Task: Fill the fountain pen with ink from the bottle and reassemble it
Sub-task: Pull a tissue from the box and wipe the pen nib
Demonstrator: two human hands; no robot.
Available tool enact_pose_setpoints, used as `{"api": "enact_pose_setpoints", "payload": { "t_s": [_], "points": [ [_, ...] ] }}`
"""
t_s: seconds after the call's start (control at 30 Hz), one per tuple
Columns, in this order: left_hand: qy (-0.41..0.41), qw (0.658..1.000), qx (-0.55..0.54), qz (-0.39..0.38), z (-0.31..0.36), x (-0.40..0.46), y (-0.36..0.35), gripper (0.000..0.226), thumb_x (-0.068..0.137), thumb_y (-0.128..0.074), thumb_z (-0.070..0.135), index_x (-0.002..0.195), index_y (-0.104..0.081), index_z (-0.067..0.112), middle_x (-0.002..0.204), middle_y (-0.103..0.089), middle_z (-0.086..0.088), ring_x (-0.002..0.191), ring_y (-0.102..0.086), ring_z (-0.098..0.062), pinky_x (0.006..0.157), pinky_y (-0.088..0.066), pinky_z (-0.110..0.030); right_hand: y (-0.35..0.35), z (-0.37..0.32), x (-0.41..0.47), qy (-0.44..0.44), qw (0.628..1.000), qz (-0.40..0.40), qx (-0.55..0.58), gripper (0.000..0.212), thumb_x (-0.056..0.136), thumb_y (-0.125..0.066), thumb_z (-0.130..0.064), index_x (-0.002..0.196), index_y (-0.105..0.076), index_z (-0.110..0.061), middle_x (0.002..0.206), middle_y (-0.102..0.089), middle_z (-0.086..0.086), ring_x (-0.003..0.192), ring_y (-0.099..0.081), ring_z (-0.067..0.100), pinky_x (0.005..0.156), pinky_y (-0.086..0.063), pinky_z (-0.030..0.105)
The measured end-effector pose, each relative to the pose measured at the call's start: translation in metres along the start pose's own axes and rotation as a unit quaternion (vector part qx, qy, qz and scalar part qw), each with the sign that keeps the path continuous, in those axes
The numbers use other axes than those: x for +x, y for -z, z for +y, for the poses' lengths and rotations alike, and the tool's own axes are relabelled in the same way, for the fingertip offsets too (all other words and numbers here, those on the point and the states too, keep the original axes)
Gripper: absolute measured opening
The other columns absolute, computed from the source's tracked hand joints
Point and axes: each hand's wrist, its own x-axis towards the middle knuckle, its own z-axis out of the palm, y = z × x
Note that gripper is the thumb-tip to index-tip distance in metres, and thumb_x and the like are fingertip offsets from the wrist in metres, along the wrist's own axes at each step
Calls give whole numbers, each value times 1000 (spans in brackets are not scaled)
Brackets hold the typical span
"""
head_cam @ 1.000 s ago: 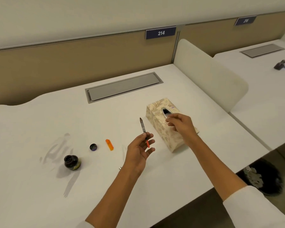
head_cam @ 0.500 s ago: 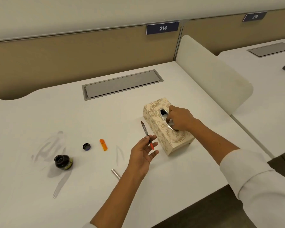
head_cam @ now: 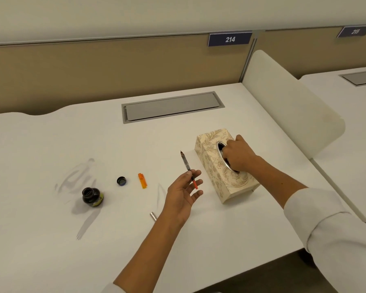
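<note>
My left hand [head_cam: 183,191] holds the fountain pen's inner section [head_cam: 188,168] upright between thumb and fingers, nib pointing up and away, its red end below. To its left on the white desk lie an orange pen part [head_cam: 142,180], the ink bottle's dark cap [head_cam: 121,181] and the open ink bottle [head_cam: 92,197]. A silver pen piece [head_cam: 153,215] pokes out beside my left wrist. My right hand [head_cam: 238,154] has its fingers pushed into the oval slot of the patterned tissue box [head_cam: 215,174]; what they grip is hidden.
A grey cable hatch [head_cam: 171,106] is set in the desk [head_cam: 51,240] behind the objects. A white rounded divider [head_cam: 292,106] stands to the right, with a second desk beyond. Grey smears mark the surface around the ink bottle. The desk's front edge runs close below my right forearm.
My right hand went from hovering over the tissue box to reaching down into its slot. My left hand keeps the pen section up, almost unmoved. The view shifted left.
</note>
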Motion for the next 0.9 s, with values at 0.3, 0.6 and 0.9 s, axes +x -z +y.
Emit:
{"api": "enact_pose_setpoints", "payload": {
  "t_s": [0.3,0.6,0.9],
  "points": [
    [-11,1000,-4,5,5,-5,5,15,95,-56,18,99,-70,11,101,-75,-5,91,-66,-21,75,-51,-37,4,2,4,46,998,-11,-44,18,88,-48,-21,83,-65,-21,85,-64,0,86,-58,19,86,-36,36],
    [-16,1000,-9,-2,12,-12,12,16,95,-56,17,94,-72,13,100,-75,-4,90,-65,-20,73,-51,-35,-21,16,-2,35,980,97,171,15,85,-62,-20,77,-68,-10,77,-61,1,73,-55,22,58,-41,33],
    [-22,1000,-9,8,25,-22,22,17,95,-56,18,93,-72,14,101,-75,-4,90,-65,-20,72,-51,-34,1,47,-6,-29,913,73,400,14,77,-70,-7,71,-58,-2,73,-56,6,68,-49,24,60,-34,23]
  ]
}}
